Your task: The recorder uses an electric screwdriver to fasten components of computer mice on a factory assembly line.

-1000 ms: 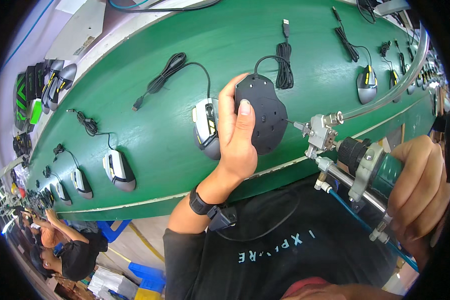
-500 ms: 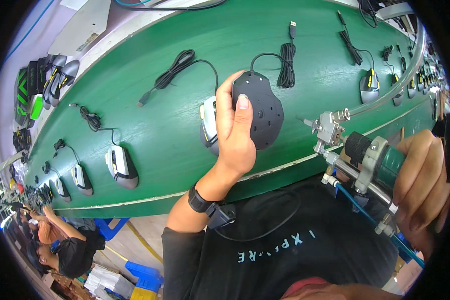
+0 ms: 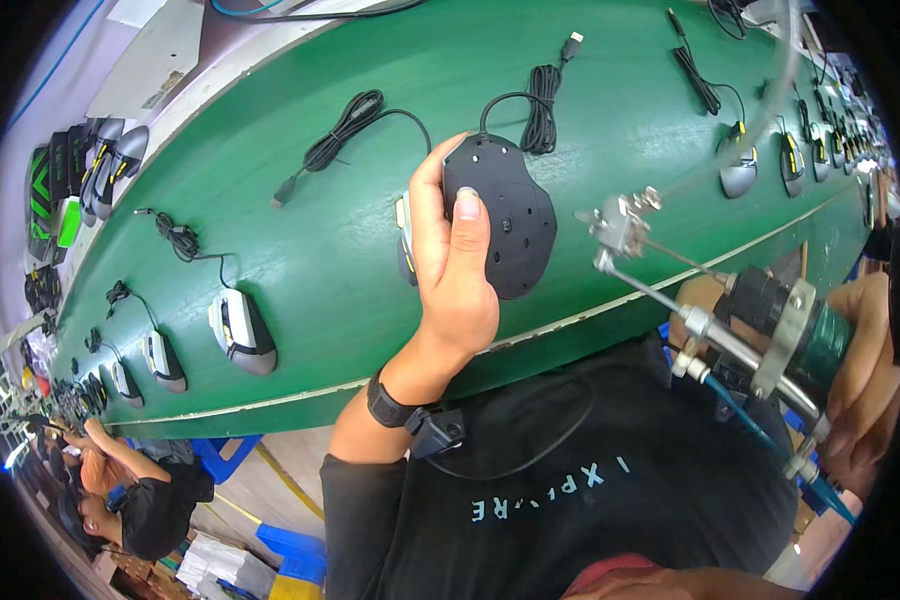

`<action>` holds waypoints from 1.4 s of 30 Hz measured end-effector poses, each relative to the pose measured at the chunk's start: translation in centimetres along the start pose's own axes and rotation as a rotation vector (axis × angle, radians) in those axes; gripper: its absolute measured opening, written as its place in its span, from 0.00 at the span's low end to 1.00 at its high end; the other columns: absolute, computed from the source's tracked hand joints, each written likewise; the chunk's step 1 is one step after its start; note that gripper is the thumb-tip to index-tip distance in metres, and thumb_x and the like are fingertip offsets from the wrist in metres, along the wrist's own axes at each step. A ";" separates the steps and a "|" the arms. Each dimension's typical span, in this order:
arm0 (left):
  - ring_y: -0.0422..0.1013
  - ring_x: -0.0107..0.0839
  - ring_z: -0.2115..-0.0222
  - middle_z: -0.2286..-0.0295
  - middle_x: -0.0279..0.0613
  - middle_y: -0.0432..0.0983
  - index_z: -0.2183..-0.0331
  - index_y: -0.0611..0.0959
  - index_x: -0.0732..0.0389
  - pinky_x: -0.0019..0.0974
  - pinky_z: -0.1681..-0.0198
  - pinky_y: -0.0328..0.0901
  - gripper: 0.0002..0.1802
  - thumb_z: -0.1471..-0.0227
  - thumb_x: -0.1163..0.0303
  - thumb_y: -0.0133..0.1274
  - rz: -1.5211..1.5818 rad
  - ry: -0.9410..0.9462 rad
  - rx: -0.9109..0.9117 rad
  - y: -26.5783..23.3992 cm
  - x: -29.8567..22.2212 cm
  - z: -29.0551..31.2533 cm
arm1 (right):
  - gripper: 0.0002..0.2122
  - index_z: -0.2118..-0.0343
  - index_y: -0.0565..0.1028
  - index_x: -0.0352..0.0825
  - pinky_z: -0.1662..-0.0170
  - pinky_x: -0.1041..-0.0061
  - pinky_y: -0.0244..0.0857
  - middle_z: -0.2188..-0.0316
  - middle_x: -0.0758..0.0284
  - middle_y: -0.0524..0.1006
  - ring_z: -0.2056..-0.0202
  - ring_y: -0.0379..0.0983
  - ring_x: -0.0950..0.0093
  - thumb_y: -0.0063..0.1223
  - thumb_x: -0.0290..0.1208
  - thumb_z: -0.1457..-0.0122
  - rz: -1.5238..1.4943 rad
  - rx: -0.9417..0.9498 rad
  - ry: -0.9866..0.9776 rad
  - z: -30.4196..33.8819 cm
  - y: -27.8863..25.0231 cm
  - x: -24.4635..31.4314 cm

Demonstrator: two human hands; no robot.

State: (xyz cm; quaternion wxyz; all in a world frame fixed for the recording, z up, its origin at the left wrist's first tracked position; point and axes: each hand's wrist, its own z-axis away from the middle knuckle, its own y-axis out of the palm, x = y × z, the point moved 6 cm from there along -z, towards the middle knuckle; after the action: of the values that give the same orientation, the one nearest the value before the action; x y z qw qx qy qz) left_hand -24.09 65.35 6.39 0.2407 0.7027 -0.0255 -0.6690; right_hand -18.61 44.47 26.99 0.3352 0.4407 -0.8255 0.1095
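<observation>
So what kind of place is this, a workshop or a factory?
Most likely a factory assembly line for computer mice. A long green conveyor belt carries spaced wired mice, the left hand holds a mouse underside up, and the right hand grips a powered screwdriver.

I'm on a factory assembly line: a long green conveyor belt (image 3: pixel 300 250) carries spaced-out wired computer mice (image 3: pixel 240 335), and another worker (image 3: pixel 130 500) sits further along it.

A single fisheye view looks down from the person's head, close over the long green conveyor belt (image 3: pixel 300 250), which curves from lower left to upper right. Both forearms enter from the lower edge; dark rim vignettes the corners.
</observation>
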 end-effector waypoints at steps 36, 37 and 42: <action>0.68 0.30 0.54 0.53 0.46 0.69 0.44 0.65 0.69 0.34 0.48 0.62 0.25 0.36 0.62 0.41 0.063 0.019 -0.022 -1.2 -2.3 0.4 | 0.19 0.57 0.67 0.32 0.85 0.77 0.67 0.78 0.70 0.70 0.83 0.68 0.77 0.52 0.45 0.38 -0.014 -0.223 -0.072 -1.4 5.0 -3.2; 0.68 0.30 0.54 0.53 0.46 0.69 0.44 0.64 0.69 0.34 0.48 0.62 0.25 0.36 0.62 0.40 0.050 0.011 -0.045 -2.2 -1.9 1.0 | 0.20 0.56 0.67 0.32 0.84 0.77 0.67 0.78 0.70 0.69 0.82 0.68 0.77 0.52 0.47 0.38 0.029 -0.228 0.034 -1.2 5.3 -4.0; 0.68 0.31 0.54 0.53 0.47 0.69 0.44 0.64 0.69 0.34 0.48 0.63 0.25 0.36 0.63 0.37 0.140 0.017 0.015 0.4 -1.9 -0.2 | 0.11 0.66 0.80 0.29 0.58 0.86 0.75 0.66 0.64 0.82 0.66 0.80 0.78 0.51 0.09 0.49 -0.314 0.549 -0.091 -1.3 -0.3 4.5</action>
State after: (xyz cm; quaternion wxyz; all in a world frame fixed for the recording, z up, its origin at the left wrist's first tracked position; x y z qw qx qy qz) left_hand -24.02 65.75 8.31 0.2818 0.7065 -0.0775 -0.6445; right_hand -19.50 41.93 30.89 0.1792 0.6413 -0.7011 0.2552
